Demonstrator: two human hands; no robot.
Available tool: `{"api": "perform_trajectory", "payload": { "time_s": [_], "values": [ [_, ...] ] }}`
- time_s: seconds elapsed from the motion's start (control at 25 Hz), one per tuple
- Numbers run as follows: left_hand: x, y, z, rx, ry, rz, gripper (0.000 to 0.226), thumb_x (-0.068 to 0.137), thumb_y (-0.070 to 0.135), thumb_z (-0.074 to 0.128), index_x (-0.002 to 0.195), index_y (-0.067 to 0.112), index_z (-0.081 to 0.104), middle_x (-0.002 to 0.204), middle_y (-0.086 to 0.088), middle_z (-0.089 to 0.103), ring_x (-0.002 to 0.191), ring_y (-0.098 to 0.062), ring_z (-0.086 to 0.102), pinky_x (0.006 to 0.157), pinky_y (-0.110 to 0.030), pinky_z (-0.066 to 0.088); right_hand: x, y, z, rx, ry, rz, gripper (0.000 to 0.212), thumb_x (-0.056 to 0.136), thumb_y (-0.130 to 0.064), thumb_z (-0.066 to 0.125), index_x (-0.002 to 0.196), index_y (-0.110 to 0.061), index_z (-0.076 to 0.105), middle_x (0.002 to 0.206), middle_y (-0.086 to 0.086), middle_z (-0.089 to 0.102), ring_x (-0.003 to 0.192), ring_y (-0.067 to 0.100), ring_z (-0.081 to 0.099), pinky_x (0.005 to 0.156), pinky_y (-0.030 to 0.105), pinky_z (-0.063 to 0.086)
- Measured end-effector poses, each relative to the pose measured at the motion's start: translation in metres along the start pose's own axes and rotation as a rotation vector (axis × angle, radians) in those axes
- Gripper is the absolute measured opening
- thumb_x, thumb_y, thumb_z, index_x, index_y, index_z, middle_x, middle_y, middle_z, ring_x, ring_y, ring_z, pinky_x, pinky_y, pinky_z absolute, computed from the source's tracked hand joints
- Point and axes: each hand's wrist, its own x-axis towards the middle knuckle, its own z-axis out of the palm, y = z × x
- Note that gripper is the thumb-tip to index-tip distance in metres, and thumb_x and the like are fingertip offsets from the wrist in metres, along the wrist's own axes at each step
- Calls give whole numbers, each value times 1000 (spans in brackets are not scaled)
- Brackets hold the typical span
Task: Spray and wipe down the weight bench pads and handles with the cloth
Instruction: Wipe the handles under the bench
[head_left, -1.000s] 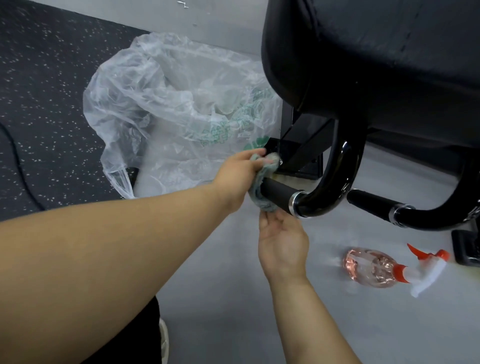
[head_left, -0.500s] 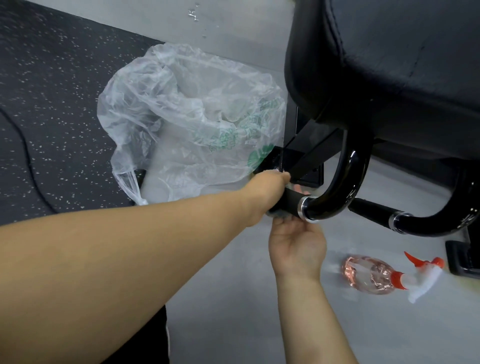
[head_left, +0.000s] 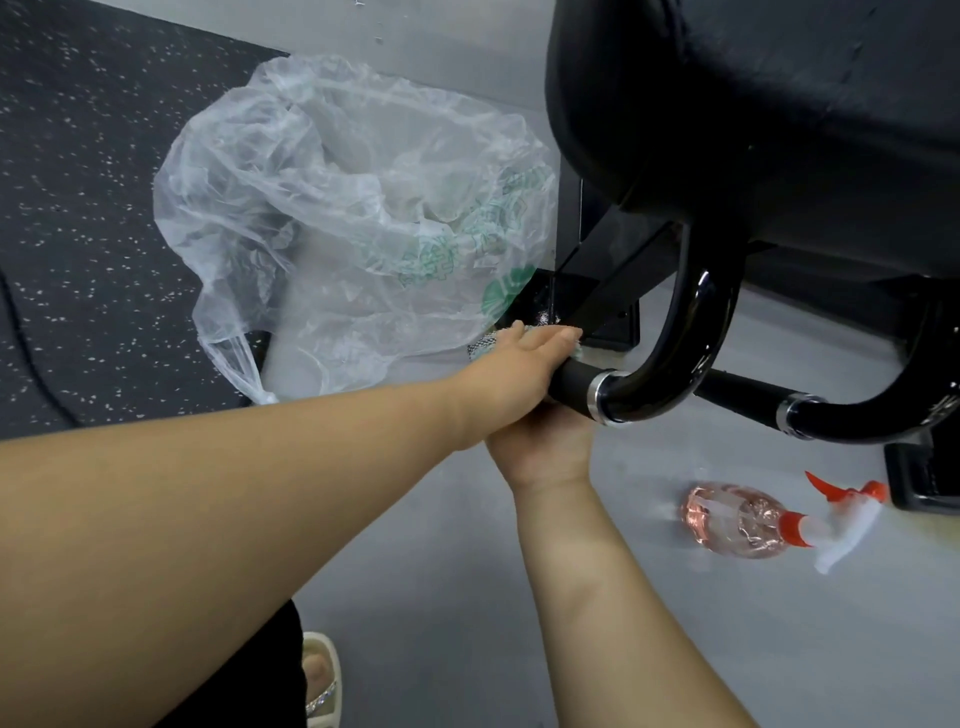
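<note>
Wiping the end of the near handle (head_left: 571, 383). Left hand (head_left: 522, 366) lies on top, fingers nearly straight, pressing the cloth (head_left: 480, 345) onto the grip. Right hand (head_left: 545, 449) is underneath, fingers hidden, can't tell its hold. Best to wrap the cloth fully round, twist, and slide right toward the chrome collar (head_left: 597, 399). Spray bottle (head_left: 737, 522) lies on the floor, right.

Most of the cloth (head_left: 481, 343) hidden under left hand (head_left: 519, 371); fingers of right hand (head_left: 545, 449) hidden
</note>
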Motion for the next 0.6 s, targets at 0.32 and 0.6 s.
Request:
{"api": "perform_trajectory", "payload": {
  "time_s": [0.32,0.6],
  "values": [
    [-43,11,0,-261,-27,146,30,99,20,41,117,24,65,121,9,62,112,-1,55,93,-7,40,-57,-7,18,-2,22,-209,35,87,-17,41,116,-8,59,110,7,66,105,15,62,90,23,49],
    [-33,15,7,-66,-78,233,39,103,31,25,134,26,49,137,6,47,130,-8,38,114,-29,24,-50,-5,20,-72,-30,-255,32,97,-23,34,108,-13,62,103,2,68,102,14,62,91,26,48]
  ]
}}
